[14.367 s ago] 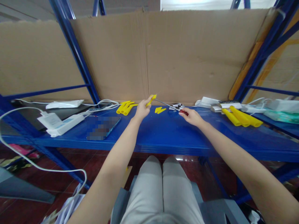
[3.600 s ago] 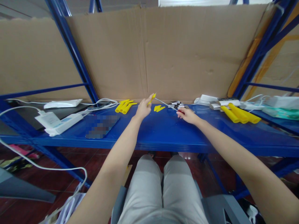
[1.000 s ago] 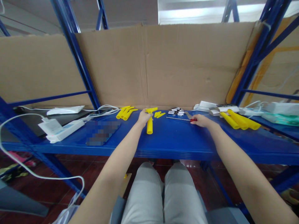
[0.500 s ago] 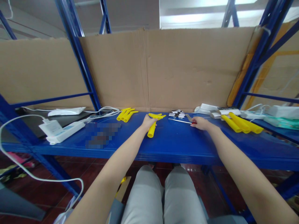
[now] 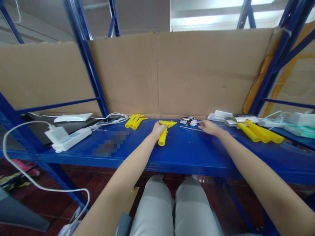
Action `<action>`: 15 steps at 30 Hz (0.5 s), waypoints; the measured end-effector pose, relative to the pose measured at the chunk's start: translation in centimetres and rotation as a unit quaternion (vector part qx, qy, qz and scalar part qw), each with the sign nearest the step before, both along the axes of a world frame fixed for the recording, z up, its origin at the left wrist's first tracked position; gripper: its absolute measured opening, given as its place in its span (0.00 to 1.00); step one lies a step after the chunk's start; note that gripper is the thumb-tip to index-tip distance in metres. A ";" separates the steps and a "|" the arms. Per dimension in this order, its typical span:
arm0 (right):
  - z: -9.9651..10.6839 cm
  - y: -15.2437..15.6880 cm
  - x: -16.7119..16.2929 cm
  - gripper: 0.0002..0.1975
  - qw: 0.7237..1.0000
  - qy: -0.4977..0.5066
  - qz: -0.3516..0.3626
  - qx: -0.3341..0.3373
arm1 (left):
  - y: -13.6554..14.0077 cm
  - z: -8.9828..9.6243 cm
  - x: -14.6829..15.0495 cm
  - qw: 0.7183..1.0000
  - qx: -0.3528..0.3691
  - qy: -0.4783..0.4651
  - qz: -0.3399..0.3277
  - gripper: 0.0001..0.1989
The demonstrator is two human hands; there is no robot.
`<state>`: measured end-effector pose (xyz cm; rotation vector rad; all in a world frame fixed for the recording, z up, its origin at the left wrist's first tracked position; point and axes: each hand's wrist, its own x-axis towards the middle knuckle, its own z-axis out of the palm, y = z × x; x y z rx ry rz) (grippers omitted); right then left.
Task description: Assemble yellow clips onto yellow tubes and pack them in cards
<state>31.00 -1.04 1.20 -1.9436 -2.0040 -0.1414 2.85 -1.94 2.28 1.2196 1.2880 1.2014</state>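
My left hand (image 5: 157, 129) is closed around yellow tapered tubes; one tube (image 5: 162, 138) hangs toward me with its round open end down, and thin yellow tips stick out to the right of the fingers. My right hand (image 5: 208, 126) rests low over the blue shelf with its fingers bent together; what is under the fingertips is hidden. A screwdriver (image 5: 190, 128) lies beneath it, its metal shaft pointing left and its red handle mostly covered by the hand. Just left of these fingers sits a small stack of black-and-white pieces (image 5: 189, 121).
More yellow tubes (image 5: 135, 122) lie at the back left and others (image 5: 261, 131) at the right, beside white boxes (image 5: 221, 115). A white power strip (image 5: 73, 139) with cables is on the left. Cardboard (image 5: 184, 75) stands behind the blue shelf (image 5: 187, 154); blue posts flank it.
My right hand has shifted from the screwdriver's handle up and left, over a small greyish piece seen earlier. My left hand keeps its yellow tubes. The whole view has shifted slightly.
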 end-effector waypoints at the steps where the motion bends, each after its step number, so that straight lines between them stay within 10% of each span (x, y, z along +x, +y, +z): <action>1: 0.2 0.5 -0.1 0.17 1.000 0.002 -0.013 -0.009 | -0.1 0.1 0.0 1.000 0.001 -0.004 0.002 0.23; 15: -0.2 7.8 -0.9 0.25 0.999 0.023 -0.042 -0.007 | -0.1 -0.1 0.1 0.999 0.005 -0.047 0.006 0.19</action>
